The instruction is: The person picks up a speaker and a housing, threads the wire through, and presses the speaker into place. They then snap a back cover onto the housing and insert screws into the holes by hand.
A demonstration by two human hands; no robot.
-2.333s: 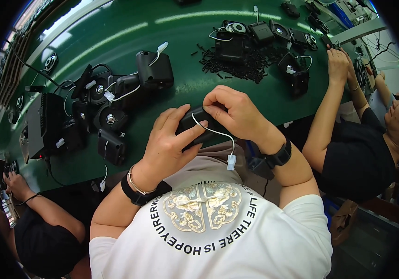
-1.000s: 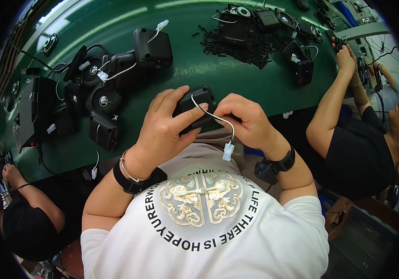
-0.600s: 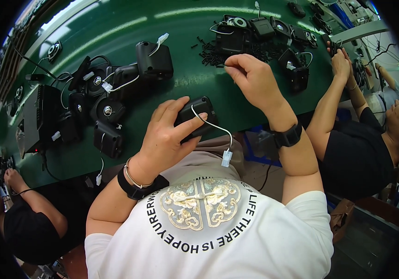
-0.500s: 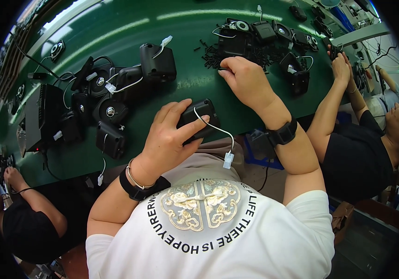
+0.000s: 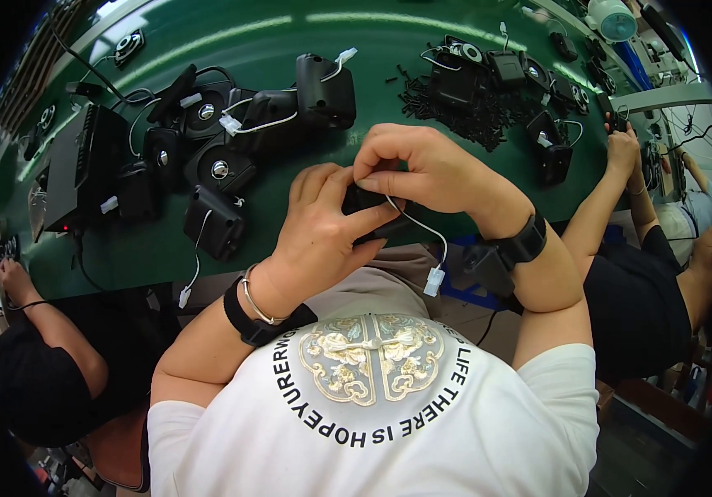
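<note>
My left hand (image 5: 314, 224) is wrapped round a small black speaker box (image 5: 361, 201), near the front edge of the green table. From the box a pale cable hangs towards me, ending in a white plug (image 5: 434, 282). Over the top of the box, my right hand (image 5: 431, 170) has its thumb and fingers pinched together. Anything between those fingertips is hidden, and the hands cover much of the box. Beyond my right hand lies a heap of small black screws (image 5: 497, 124).
Several black speaker boxes (image 5: 325, 93) and open speaker parts (image 5: 220, 170) with cables crowd the left side. A black device (image 5: 82, 170) with a red light stands there. More boxes (image 5: 455, 81) surround the screws. Co-workers' hands (image 5: 621, 149) show at right and far left.
My right hand has moved left and nearer from the screw heap to the speaker box, fingers still pinched. My left hand keeps its hold. The whole view has shifted slightly.
</note>
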